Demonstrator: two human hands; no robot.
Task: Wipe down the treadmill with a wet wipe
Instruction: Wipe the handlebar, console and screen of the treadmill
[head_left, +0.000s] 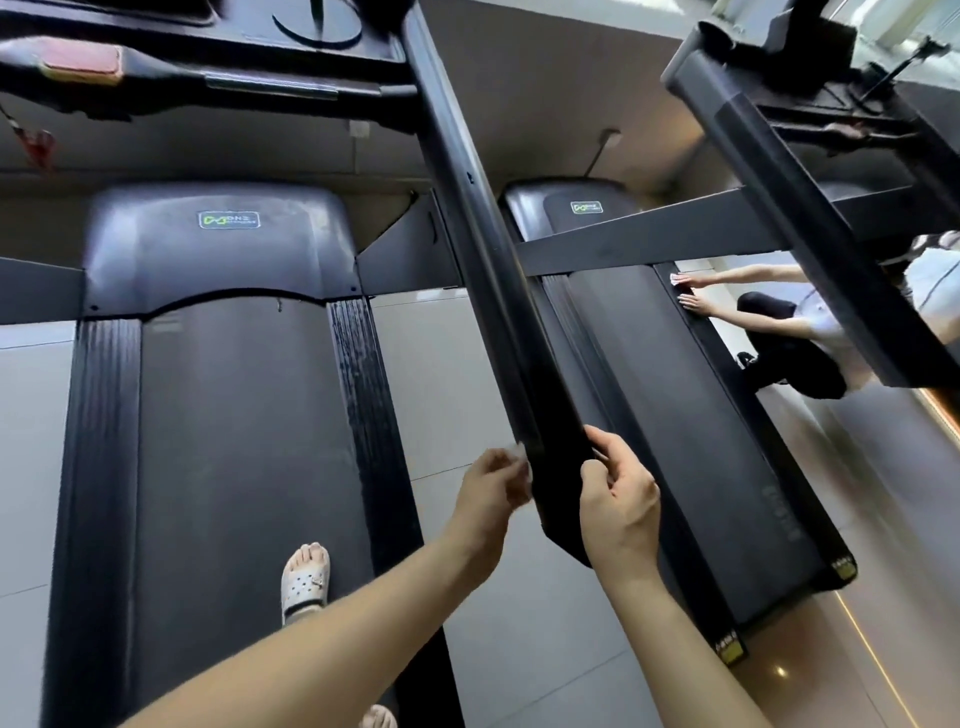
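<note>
Wiping the side handrail (498, 291) of the treadmill (234, 415), judged to be the step in hand. The handrail, a long black bar, slopes from the console (208, 52) at its upper end to a free lower end near the person. The left hand (491, 486) lies against the left face of the handrail near that lower end, fingers curled round a small white wet wipe (519, 457), which is pressed to the bar; only an edge of the wipe shows. The right hand (618, 499) lies on the right face of the handrail at the same level, thumb and fingers bent round its edge, apparently steadying it. The running belt (244, 441) lies left of and below the handrail, with a sandalled foot (306, 577) on it. Right of the handrail, a mirror (727, 338) repeats the scene. The next move probably calls for sliding the wipe along the handrail under steady pressure while the right hand braces; much of the treadmill appears to remain.
</note>
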